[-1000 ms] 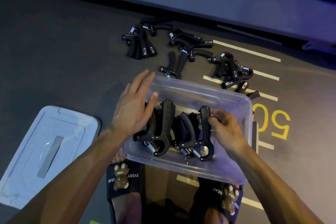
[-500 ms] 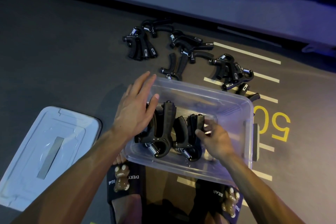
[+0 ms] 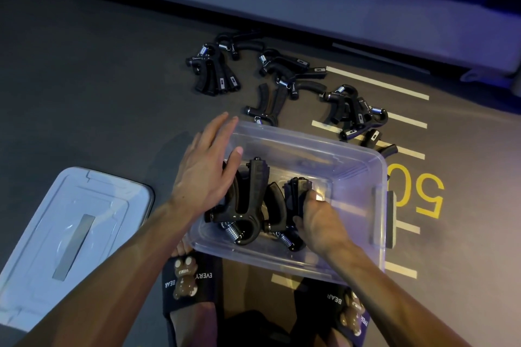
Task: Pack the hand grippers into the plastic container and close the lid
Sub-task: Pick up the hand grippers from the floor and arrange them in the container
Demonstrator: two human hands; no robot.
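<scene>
A clear plastic container [image 3: 363,166] stands on the dark floor in front of my feet. Several black hand grippers [image 3: 253,200] with steel springs stand packed in its left half. My left hand [image 3: 207,175] rests flat against the leftmost grippers at the container's left rim, fingers spread. My right hand [image 3: 318,220] is inside the container, fingers closed on the rightmost hand gripper [image 3: 296,194], pressed against the others. More loose hand grippers [image 3: 284,84] lie scattered on the floor beyond the container. The container's lid [image 3: 64,234] lies flat to the left.
Yellow painted lines and a "50" marking [image 3: 420,194] cover the floor on the right. A pale raised kerb [image 3: 282,0] runs across the back. My two feet in black slippers [image 3: 191,290] stand just below the container.
My right hand has gone deeper into the container and pushed the rightmost gripper left against the row. My left hand has stayed against the left grippers.
</scene>
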